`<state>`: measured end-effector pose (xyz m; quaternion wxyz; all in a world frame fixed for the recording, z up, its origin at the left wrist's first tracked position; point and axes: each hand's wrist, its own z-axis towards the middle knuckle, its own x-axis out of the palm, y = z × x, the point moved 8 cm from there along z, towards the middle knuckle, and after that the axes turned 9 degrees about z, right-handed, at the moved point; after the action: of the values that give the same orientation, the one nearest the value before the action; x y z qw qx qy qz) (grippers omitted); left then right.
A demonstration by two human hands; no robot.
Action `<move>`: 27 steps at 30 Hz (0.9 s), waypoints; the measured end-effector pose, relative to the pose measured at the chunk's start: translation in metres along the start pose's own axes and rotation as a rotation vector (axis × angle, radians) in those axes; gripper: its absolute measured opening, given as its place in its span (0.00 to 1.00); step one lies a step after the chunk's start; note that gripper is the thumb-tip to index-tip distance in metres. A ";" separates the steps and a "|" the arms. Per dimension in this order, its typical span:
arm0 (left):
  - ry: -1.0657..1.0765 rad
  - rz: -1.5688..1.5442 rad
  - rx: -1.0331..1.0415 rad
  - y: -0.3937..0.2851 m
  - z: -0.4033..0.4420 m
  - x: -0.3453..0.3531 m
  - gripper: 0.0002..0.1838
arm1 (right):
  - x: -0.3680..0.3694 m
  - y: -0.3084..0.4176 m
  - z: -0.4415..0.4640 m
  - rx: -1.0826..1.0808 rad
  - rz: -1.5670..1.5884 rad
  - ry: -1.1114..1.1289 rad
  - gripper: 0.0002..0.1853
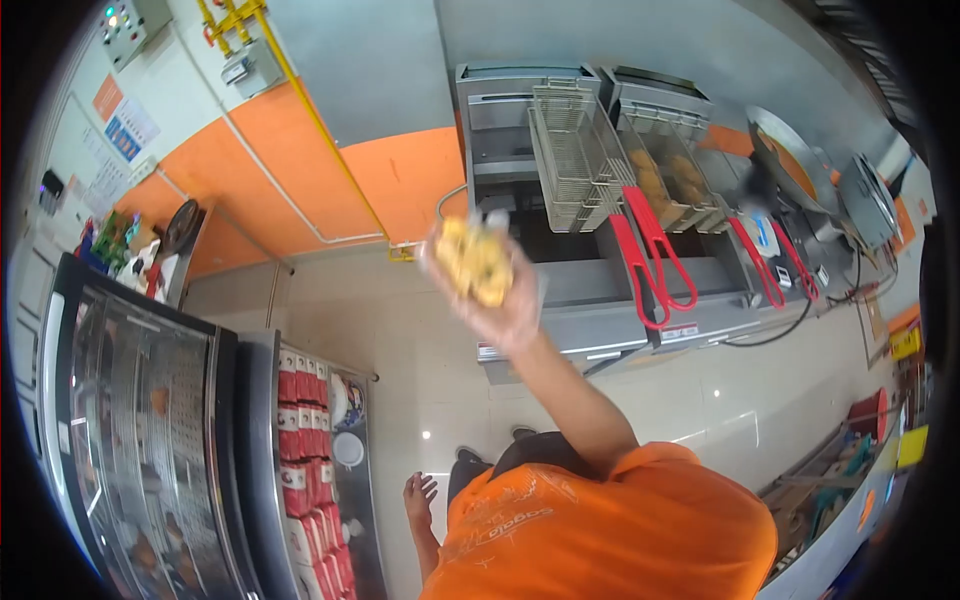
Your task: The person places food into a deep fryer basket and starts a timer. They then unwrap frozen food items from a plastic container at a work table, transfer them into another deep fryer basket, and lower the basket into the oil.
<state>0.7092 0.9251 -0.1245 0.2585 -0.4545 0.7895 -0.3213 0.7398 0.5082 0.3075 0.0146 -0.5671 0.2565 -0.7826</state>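
Broadly, the steel fryer [572, 285], upper right, and glass cabinet [190, 430], lower left, flank open floor [405, 400]; red handles [650, 215] project along the fryer's front edge. Centre: gloved right hand [512, 322] grips yellow food [475, 262], best cradled lightly, clear of handles. Left hand [418, 497], lower centre: open.

To your left stands the display cabinet [150, 400], packets [313, 478] on the rack [352, 490] just right of it; far right, you have baskets [572, 150] on the fryer [585, 305], a wok [790, 160] right of them
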 end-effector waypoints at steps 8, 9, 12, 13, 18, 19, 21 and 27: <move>-0.146 0.100 -0.228 0.079 0.055 -0.152 0.29 | 0.117 0.154 0.124 -0.569 -0.210 0.151 0.23; -0.162 0.089 -0.249 0.085 0.053 -0.162 0.29 | 0.127 0.180 0.132 -0.628 -0.254 0.160 0.23; -0.187 0.086 -0.362 0.098 0.050 -0.169 0.29 | 0.136 0.252 0.146 -0.744 -0.321 0.167 0.23; -0.188 0.083 -0.392 0.097 0.055 -0.162 0.29 | 0.135 0.277 0.149 -0.809 -0.340 0.158 0.23; -0.117 0.093 -0.426 0.073 0.096 -0.126 0.29 | 0.141 0.317 0.148 -0.911 -0.317 0.127 0.22; -0.103 0.096 -0.417 0.065 0.105 -0.121 0.29 | 0.144 0.322 0.146 -0.935 -0.347 0.149 0.22; -0.075 0.104 -0.394 0.044 0.126 -0.110 0.29 | 0.144 0.334 0.149 -0.957 -0.374 0.103 0.23; 0.001 0.118 -0.269 -0.032 0.198 -0.092 0.30 | 0.106 0.390 0.153 -1.092 -0.424 -0.053 0.21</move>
<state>0.9069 0.9403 -0.2205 0.2134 -0.4379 0.8508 -0.1971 0.7344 0.0778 0.2727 -0.4303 -0.5508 0.5031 -0.5083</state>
